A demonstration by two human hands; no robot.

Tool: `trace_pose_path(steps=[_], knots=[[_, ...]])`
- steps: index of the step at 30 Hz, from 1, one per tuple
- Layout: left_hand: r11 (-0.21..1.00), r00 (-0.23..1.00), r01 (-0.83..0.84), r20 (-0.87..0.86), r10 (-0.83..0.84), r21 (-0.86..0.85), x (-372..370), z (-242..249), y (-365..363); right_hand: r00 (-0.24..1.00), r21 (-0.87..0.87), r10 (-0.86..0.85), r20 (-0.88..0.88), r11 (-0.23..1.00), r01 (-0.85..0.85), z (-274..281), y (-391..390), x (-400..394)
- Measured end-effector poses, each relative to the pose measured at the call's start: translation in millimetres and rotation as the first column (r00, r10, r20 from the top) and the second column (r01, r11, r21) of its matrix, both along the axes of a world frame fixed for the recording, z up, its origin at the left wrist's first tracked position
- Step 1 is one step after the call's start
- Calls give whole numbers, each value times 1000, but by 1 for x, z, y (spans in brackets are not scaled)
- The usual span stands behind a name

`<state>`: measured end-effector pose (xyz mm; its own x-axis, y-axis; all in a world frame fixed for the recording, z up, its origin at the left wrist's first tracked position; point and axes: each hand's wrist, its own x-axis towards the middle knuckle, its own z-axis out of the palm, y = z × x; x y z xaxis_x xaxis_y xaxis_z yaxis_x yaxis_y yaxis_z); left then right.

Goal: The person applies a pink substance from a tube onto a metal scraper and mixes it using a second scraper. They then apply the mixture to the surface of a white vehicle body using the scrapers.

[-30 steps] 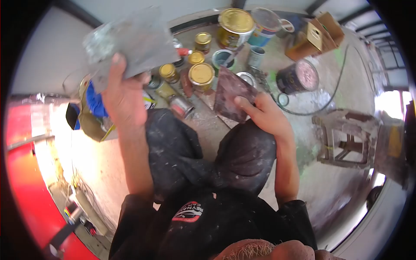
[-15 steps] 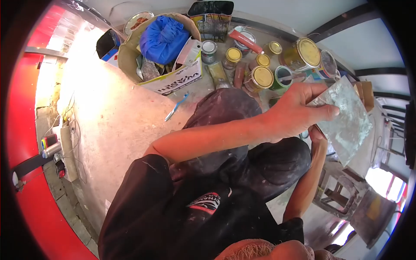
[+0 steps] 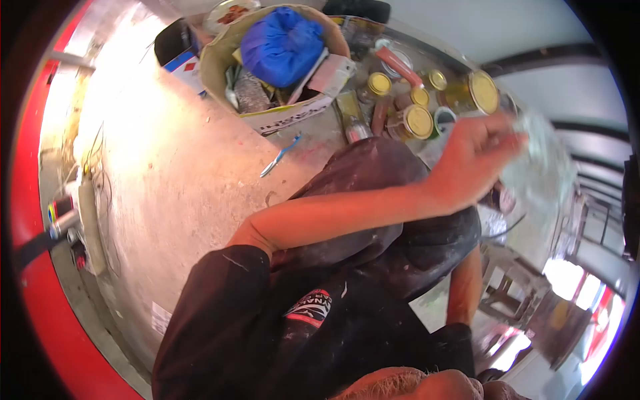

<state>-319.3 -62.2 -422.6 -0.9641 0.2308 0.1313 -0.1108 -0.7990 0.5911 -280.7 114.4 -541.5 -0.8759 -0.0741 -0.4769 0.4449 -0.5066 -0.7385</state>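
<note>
My left hand (image 3: 470,163) reaches across to the right, thumb and fingers pinching the near edge of a flat grey sheet (image 3: 543,167) with pale smears. The sheet is tilted and blurred by motion. Below and behind it, my right hand (image 3: 505,199) shows only as a small blurred patch; its fingers are mostly hidden. Both hands are above my bent knees in dusty dark trousers (image 3: 373,180). Just beyond the left hand stand tins with yellow lids (image 3: 419,122) and a green-rimmed tin (image 3: 444,120).
A carton (image 3: 287,119) holding a blue bag (image 3: 282,47) stands on the floor ahead. A blue and white toothbrush-like stick (image 3: 280,155) lies before it. A red tube (image 3: 399,67) lies among the tins. To the right is a worn stool (image 3: 510,293); cables (image 3: 100,167) run at left.
My view has shifted, so the carton and tins appear further right. The sheet has tilted and blurred in my left hand. My right hand has dropped slightly and shows less clearly.
</note>
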Motion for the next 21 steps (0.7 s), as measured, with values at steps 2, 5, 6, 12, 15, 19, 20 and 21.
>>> trace_pose_path(steps=[2, 5, 6, 12, 15, 19, 20, 21], knots=[[977, 976, -204, -92, 199, -53, -20, -17, 3, 999, -21, 40, 0, 999, -40, 5, -3, -12], [982, 982, -187, 14, 187, 1, -34, -15, -13, 997, -37, 80, -6, 996, -80, 19, -3, -24], [990, 989, -144, -26, 144, 4, -34, -4, -27, 998, 4, 49, -46, 999, -48, 17, -1, -26], [968, 960, -245, 125, 251, -59, -34, 33, -70, 996, 4, 94, -4, 996, -94, -9, 10, -31], [941, 943, -326, 44, 331, -93, -40, 3, -86, 995, -3, 80, -67, 997, -80, -7, 8, -45], [944, 960, -279, -57, 274, -177, -34, 0, -101, 989, -31, 57, -135, 998, -62, -20, 12, -61], [924, 938, -346, -50, 343, -160, -32, 2, -98, 987, -35, 64, -145, 997, -70, -22, 14, -64], [904, 921, -390, -57, 386, -176, -34, 3, -95, 986, -22, 58, -158, 998, -62, -25, 16, -67]])
